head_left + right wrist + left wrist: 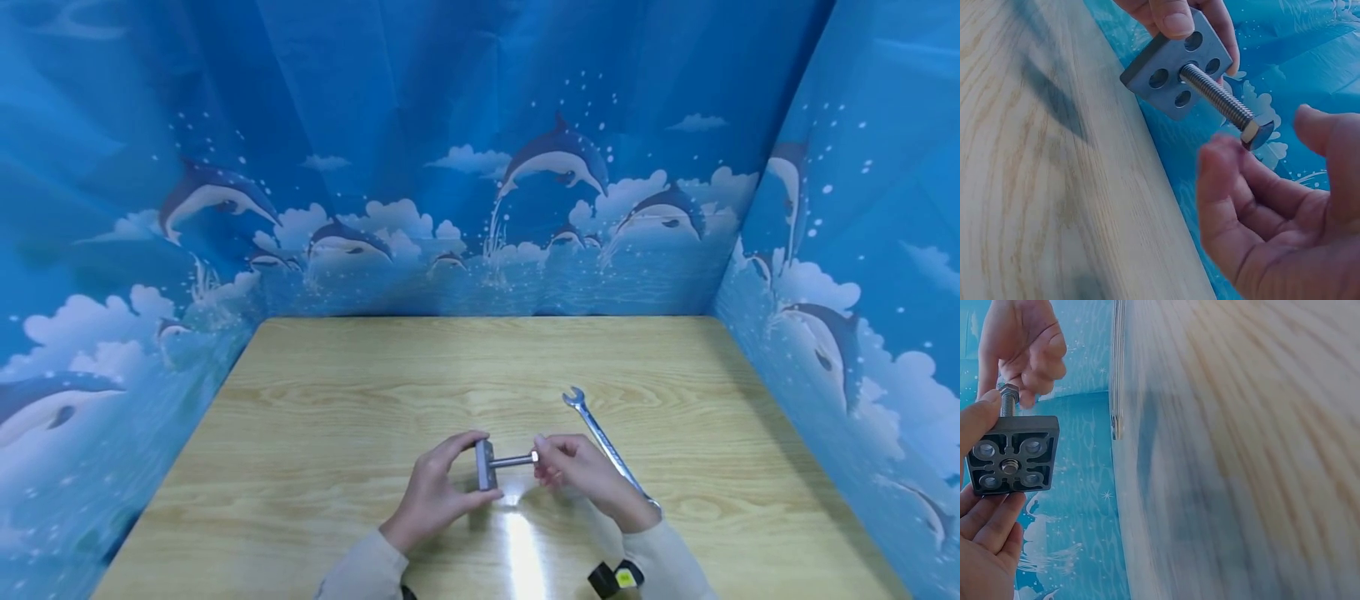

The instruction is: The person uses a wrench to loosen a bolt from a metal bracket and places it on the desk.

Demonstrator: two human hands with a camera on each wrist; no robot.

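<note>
My left hand (437,488) grips a grey square metal plate (486,465) by its edges, thumb on one side and fingers on the opposite one. The plate has several round holes and a ribbed back, seen in the left wrist view. A hex bolt (1219,97) stands in its centre hole, and its threaded tip (1010,466) shows at the back. My right hand (1272,219) is at the bolt's hex head (1257,132). Its blurred index fingertip is close to the head, perhaps touching; the thumb stands apart, and the other fingers are loosely curled.
A combination wrench (609,442) lies on the wooden table (360,375), just beyond the right forearm. A black and yellow object (617,578) is beside the right sleeve. Blue dolphin-print cloth (420,167) surrounds the table at the back and sides.
</note>
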